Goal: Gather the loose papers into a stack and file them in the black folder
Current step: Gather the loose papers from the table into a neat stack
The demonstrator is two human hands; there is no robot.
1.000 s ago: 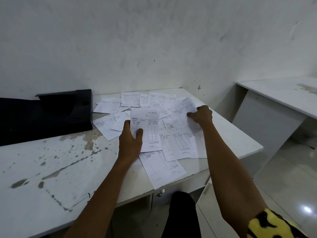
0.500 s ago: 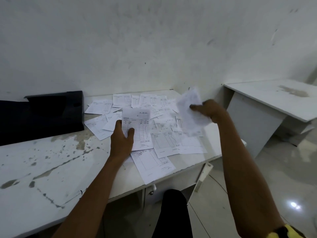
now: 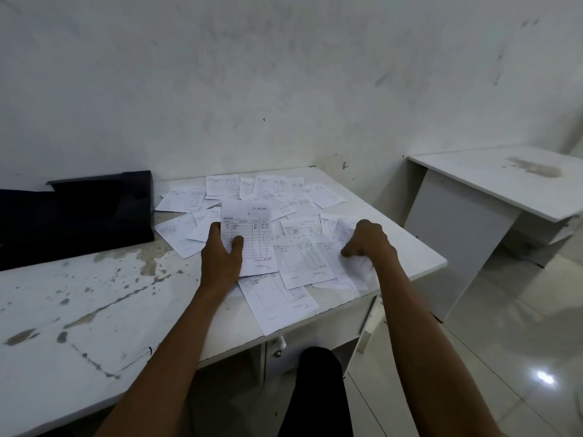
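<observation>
The black folder [image 3: 75,216] runs off the left edge, so its full shape goes unseen. Writing on the loose papers [image 3: 277,197] is too small to read, and they overlap, hiding one another's corners. The left hand [image 3: 220,257] covers the lower-left part of the receipt slip [image 3: 249,234] it holds. The right hand [image 3: 367,241] curls its fingers under into crumpled sheets [image 3: 356,266]; how many sheets cannot be told.

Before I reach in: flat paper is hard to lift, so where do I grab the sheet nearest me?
Pinch the sheet at its near corner, coming from the table's front edge: that corner reaches the edge, so a finger may slip under. Elsewhere it lies flat, its far end under other papers.
</observation>
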